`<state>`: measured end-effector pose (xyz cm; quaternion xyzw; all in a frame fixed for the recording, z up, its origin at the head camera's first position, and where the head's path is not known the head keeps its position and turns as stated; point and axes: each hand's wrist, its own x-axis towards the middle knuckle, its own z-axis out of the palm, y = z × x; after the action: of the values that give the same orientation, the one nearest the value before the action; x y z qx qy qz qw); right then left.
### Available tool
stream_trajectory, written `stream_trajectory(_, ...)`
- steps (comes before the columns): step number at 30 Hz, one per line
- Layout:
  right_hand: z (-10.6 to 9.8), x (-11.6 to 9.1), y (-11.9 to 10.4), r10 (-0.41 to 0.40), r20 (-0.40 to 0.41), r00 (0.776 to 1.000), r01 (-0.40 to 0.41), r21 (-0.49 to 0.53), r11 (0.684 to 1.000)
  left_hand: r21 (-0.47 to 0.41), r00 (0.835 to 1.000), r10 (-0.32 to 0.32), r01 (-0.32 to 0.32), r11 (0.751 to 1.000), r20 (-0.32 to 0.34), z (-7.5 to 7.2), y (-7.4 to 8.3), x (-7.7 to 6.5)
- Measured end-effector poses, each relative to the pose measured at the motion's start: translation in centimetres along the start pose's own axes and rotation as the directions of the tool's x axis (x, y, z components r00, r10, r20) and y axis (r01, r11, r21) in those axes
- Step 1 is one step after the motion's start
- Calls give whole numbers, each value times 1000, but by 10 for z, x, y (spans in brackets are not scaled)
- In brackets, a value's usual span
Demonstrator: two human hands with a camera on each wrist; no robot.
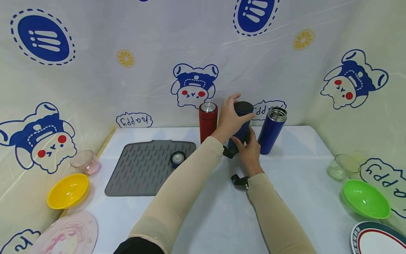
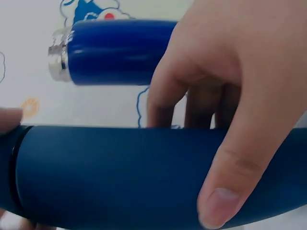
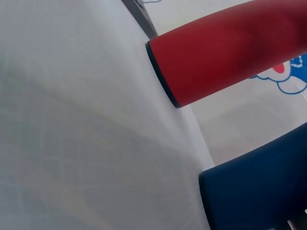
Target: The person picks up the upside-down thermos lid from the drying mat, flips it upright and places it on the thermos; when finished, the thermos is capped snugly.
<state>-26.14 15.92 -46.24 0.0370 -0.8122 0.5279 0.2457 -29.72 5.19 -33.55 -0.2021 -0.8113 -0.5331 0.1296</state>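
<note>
A dark blue thermos flask (image 1: pixel 241 131) stands upright on the table between both hands. My left hand (image 1: pixel 232 118) grips its dark lid (image 1: pixel 243 107) from above, thumb on the near side. Lower down, my right hand (image 1: pixel 250 151) holds the flask's body; the left wrist view shows its thumb (image 2: pixel 221 203) across the body and the fingers on the other side. To the right is a shiny blue flask (image 1: pixel 271 134) with its threaded steel mouth uncovered. A red flask (image 1: pixel 208 121) with a silver top stands to the left, partly behind my left hand.
A grey ridged mat (image 1: pixel 139 169) lies on the left, bearing a small round dark lid (image 1: pixel 178 158). At the left edge are a pink glass (image 1: pixel 85 162), yellow bowl (image 1: pixel 68 192) and pink plate (image 1: pixel 90 229). A greenish glass (image 1: pixel 342 167), green bowl (image 1: pixel 366 199) and rimmed plate (image 1: pixel 356 234) stand right.
</note>
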Motion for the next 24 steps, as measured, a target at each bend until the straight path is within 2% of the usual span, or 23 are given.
stream_trajectory(3,2,-2,-1,-25,-10,1000,25,-1,1000,-8,999,35,-35,999,27,-1,-2,0)
stream_trajectory(5,2,-2,-1,-34,-13,999,34,1,999,6,999,35,-36,999,39,-1,-2,-1)
stream_trajectory(8,1,-2,-3,-25,-15,1000,25,7,1000,21,1000,14,-14,1000,11,0,-4,-1)
stream_trajectory(11,1,-1,-3,-27,-7,1000,27,14,1000,-60,1000,26,-26,998,-3,0,-6,0)
stream_trajectory(14,1,-1,-2,-36,-7,999,36,20,999,-85,999,40,-37,996,36,-1,-7,0)
stream_trajectory(17,1,-1,0,-28,-4,1000,28,26,999,-52,999,-4,6,999,49,-2,-6,0)
stream_trajectory(20,1,-1,1,-12,0,1000,12,21,1000,-42,997,-76,77,996,22,-3,-6,2)
stream_trajectory(22,1,0,2,-11,0,1000,11,10,1000,-64,996,-83,85,994,25,-4,-6,4)
stream_trajectory(24,1,0,2,-22,-3,1000,22,7,1000,-99,996,-61,67,993,60,-6,-5,5)
